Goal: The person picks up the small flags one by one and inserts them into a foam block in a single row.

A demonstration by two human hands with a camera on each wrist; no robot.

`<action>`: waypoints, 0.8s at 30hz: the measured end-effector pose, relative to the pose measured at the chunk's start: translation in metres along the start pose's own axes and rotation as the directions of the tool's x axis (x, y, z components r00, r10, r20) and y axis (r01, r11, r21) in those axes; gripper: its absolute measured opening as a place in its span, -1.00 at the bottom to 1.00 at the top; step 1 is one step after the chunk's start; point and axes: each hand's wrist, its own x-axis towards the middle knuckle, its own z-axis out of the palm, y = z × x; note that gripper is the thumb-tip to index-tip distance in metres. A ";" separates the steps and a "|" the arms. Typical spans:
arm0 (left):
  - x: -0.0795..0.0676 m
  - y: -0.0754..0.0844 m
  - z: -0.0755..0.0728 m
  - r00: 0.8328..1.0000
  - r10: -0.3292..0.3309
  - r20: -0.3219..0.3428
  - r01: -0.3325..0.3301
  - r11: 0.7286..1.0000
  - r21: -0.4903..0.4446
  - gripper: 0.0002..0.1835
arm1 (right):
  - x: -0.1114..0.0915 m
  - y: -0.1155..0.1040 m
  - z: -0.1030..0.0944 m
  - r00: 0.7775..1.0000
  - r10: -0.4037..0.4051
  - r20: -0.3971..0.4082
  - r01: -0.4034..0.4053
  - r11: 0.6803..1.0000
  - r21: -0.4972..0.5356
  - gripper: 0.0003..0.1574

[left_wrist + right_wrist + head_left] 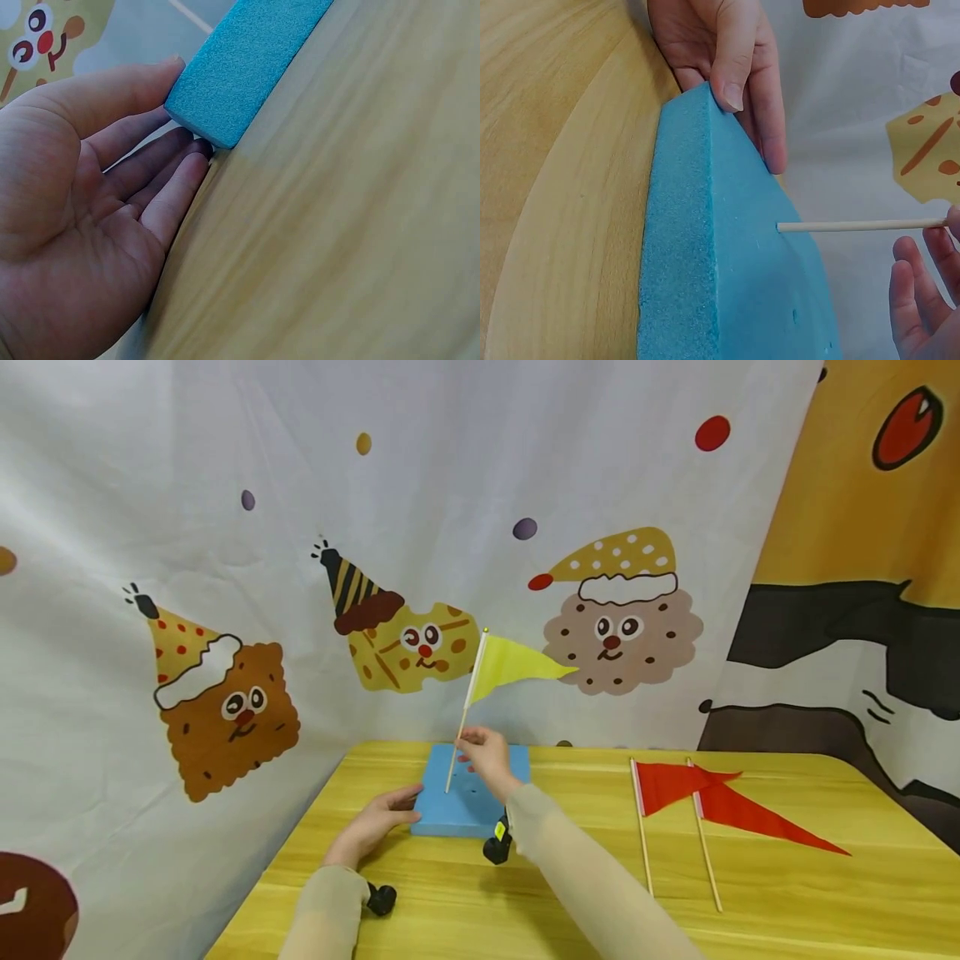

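A blue foam block (480, 814) lies flat on the table. My right hand (489, 760) pinches the thin wooden stick of a yellow pennant flag (510, 668) above the block. The stick (855, 226) meets the block's top face at its lower end, leaning slightly, with the pennant pointing right. Small holes show in the top face beside it. Along the block's left side rests my left hand (378, 822), its thumb at the upper edge and its fingers extended against the side, as the left wrist view also shows.
Two red pennant flags, one nearer (667, 785) and one farther right (750, 814), lie on the wooden table (825, 902) to the right, their tips overlapping. A white cloth with cartoon prints (450, 527) hangs behind the table.
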 end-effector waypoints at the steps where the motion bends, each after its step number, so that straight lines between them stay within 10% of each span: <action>1: 0.000 0.000 0.000 1.000 -0.003 -0.002 0.003 1.000 0.002 -0.34 | 0.000 0.000 0.000 1.000 -0.001 -0.001 0.001 1.000 -0.004 -0.83; 24: 0.001 -0.001 -0.001 1.000 -0.010 0.006 0.010 1.000 -0.020 -0.34 | -0.001 0.013 0.012 0.999 0.029 0.026 -0.027 0.996 -0.083 -0.82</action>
